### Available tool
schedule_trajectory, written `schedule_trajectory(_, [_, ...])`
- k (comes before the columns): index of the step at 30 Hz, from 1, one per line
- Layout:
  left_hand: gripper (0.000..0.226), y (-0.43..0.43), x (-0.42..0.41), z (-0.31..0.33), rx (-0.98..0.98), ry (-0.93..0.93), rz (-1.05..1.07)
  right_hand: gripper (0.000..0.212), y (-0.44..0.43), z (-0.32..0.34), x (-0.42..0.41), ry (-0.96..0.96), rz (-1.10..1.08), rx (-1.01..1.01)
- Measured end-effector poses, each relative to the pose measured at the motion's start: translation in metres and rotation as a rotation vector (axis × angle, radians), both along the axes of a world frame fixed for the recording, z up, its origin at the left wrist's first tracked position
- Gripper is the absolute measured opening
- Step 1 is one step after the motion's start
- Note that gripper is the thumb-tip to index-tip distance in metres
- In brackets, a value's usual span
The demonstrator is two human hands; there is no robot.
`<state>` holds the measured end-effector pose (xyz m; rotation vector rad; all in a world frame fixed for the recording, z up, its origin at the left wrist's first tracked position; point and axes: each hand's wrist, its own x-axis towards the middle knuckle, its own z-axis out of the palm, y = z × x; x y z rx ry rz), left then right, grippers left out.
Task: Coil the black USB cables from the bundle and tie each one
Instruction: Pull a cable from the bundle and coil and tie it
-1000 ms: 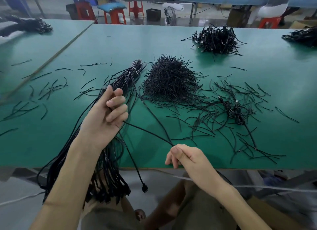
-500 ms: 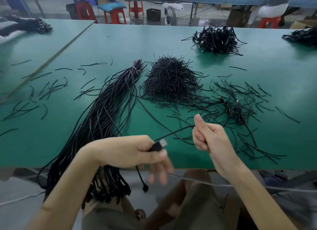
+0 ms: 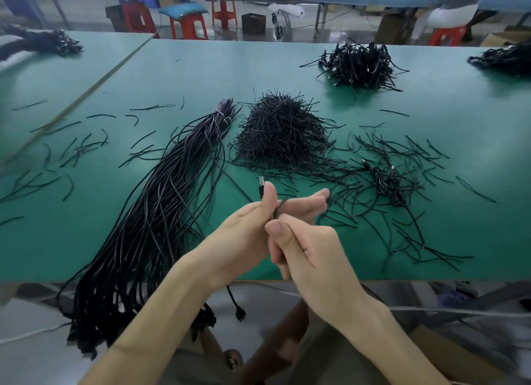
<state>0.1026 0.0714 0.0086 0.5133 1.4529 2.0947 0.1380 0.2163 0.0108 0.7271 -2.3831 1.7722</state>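
1. Looping one cable [image 3: 279, 209] round the left hand [image 3: 247, 232], just above the desk's near edge. The thumb pins the plug [image 3: 261, 182] so it cannot slip. The fingers [image 3: 310, 203] stick out straight and close together to shape the loop.
2. The right hand [image 3: 313, 255] pinches the cable, I think to guide it.
3. The bundle [image 3: 149, 212] lies to the left, hanging off the desk [image 3: 431, 120], easy to grab.
4. Ties [image 3: 281, 137] sit in a heap just ahead. What look like done cables [image 3: 359, 66] sit in a far heap. I see no box.

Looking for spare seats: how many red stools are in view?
4 red stools: one far left beside a dark box, one with a blue cushion, one bare right of it, one under a seated person far right. Others may be hidden.
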Motion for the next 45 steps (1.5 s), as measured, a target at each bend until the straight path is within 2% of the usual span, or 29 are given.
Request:
schedule_trajectory(2, [0.072,0.0,0.0,0.001,0.102,-0.031,-0.021,0.048,0.0,-0.004,0.0,-0.018,0.018,0.009])
schedule_trajectory(6, [0.071,-0.002,-0.005,0.006,0.327,-0.14,0.116,0.051,0.0,-0.019,-0.002,-0.166,0.038,-0.035])
schedule_trajectory(9, [0.055,-0.015,-0.008,0.011,0.555,-0.254,0.145,0.06,0.008,-0.031,-0.012,-0.276,0.11,0.067])
schedule_trajectory(10, [0.05,-0.02,-0.008,0.013,0.561,-0.241,0.157,0.064,0.012,-0.034,-0.018,-0.286,0.114,0.124])
schedule_trajectory(12, [0.048,-0.029,-0.005,0.016,0.386,-0.135,0.167,0.069,0.024,-0.032,-0.032,-0.247,0.064,0.222])
schedule_trajectory(16, [0.052,-0.03,0.01,0.013,-0.395,0.259,0.0,0.071,0.035,-0.017,-0.056,-0.15,-0.049,0.283])
schedule_trajectory(18, [0.052,-0.018,0.013,0.007,-0.708,0.372,-0.085,0.068,0.032,-0.012,-0.064,-0.146,-0.117,0.311])
schedule_trajectory(20, [0.045,-0.005,0.011,-0.003,-0.874,0.398,0.031,0.066,0.026,-0.007,-0.067,-0.147,-0.153,0.308])
schedule_trajectory(22, [0.033,0.0,0.005,-0.013,-0.908,0.426,0.226,0.068,0.021,-0.002,-0.067,-0.151,-0.17,0.28])
schedule_trajectory(24, [0.031,-0.001,0.001,-0.018,-0.843,0.495,0.328,0.07,0.017,0.002,-0.066,-0.153,-0.18,0.257])
schedule_trajectory(26, [0.039,-0.004,-0.001,-0.02,-0.717,0.547,0.349,0.072,0.014,0.005,-0.063,-0.164,-0.175,0.224])
schedule_trajectory(28, [0.046,-0.003,-0.002,-0.021,-0.571,0.517,0.371,0.07,0.012,0.007,-0.06,-0.223,-0.124,0.129])
schedule_trajectory(31, [0.054,0.0,-0.005,-0.022,-0.255,0.284,0.446,0.061,0.007,0.01,-0.051,-0.34,0.002,-0.069])
schedule_trajectory(34, [0.059,0.008,-0.008,-0.014,0.137,-0.021,0.428,0.061,-0.004,0.003,-0.044,-0.354,0.057,-0.108])
schedule_trajectory(37, [0.054,0.007,-0.014,0.0,0.408,-0.145,0.472,0.06,-0.011,-0.008,-0.043,-0.447,0.096,-0.139])
schedule_trajectory(40, [0.04,-0.016,-0.014,0.011,0.705,-0.237,0.393,0.063,-0.003,-0.017,-0.048,-0.454,0.06,-0.103])
schedule_trajectory(42, [0.042,-0.032,-0.011,0.015,0.728,-0.206,0.312,0.069,0.003,-0.022,-0.052,-0.424,0.029,-0.053])
schedule_trajectory(43, [0.044,-0.038,-0.009,0.017,0.642,-0.151,0.266,0.072,0.006,-0.024,-0.055,-0.408,0.002,-0.036])
schedule_trajectory(45, [0.049,-0.043,-0.002,0.018,0.212,0.072,0.218,0.072,0.009,-0.024,-0.061,-0.373,-0.07,-0.031])
